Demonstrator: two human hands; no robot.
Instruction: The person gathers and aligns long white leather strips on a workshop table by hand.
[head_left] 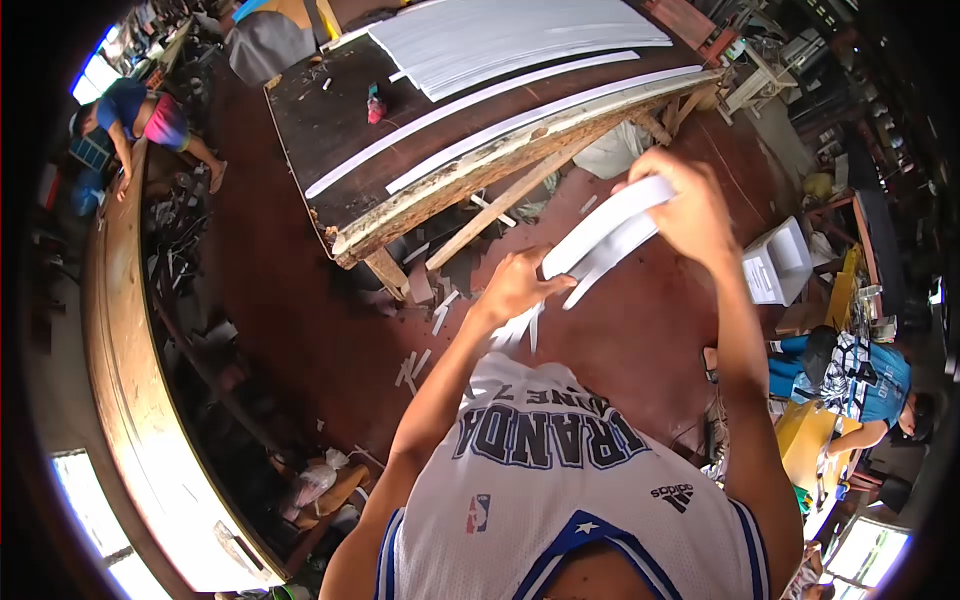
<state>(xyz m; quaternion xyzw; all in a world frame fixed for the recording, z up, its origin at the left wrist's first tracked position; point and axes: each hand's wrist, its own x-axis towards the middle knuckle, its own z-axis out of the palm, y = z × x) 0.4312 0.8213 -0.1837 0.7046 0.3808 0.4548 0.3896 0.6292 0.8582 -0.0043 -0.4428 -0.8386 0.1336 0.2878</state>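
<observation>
Several long white strips (608,232) are bent into a loose arc between my hands, in front of my chest. My left hand (518,284) is closed round the near end, its thumb along the lower edge, and more white ends hang below it. Higher and to the right, my right hand (684,204) grips the other end with its fingers curled over it, slightly blurred. Past my hands, a dark-topped wooden table (480,132) carries a stack of wide white sheets (520,40) and two long white strips (470,125) lying along its front.
A small red object (375,106) lies on the table. White offcuts (412,370) litter the reddish floor (300,330). At the left, a person (150,115) leans over a long wooden panel (125,330). Another person (860,375) bends at the right, near a white box (778,262).
</observation>
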